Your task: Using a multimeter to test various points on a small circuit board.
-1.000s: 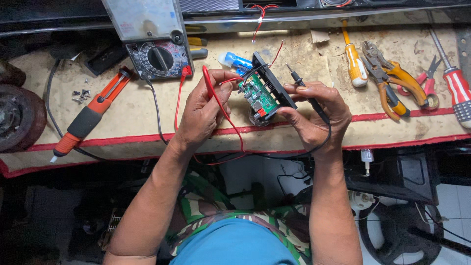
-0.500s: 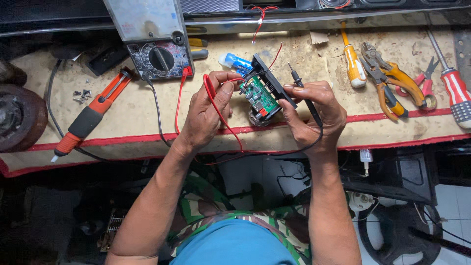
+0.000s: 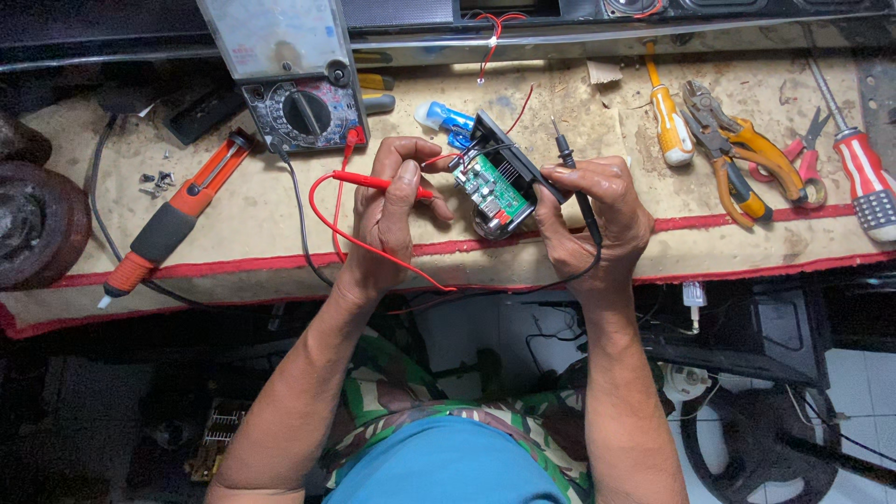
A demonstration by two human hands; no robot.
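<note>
Person's forearms are reaching up from the near edge onto the counter (image 3: 280,233). Left hand (image 3: 392,210) is pinching a red probe (image 3: 378,182) between thumb and fingers, tip pointing at the green circuit board (image 3: 493,191). Right hand (image 3: 597,219) is gripping the board's black housing by its right side and also clamping a black probe (image 3: 571,168) that is sticking up past the fingers. The board is sitting tilted between both hands, just above the counter's middle. Red and black leads are looping toward the near edge. Further back, an analog multimeter (image 3: 299,107) is lying left of centre, an orange-handled desoldering pump (image 3: 173,219) on the far left, pliers (image 3: 737,154) and screwdrivers (image 3: 672,117) on the right.
</note>
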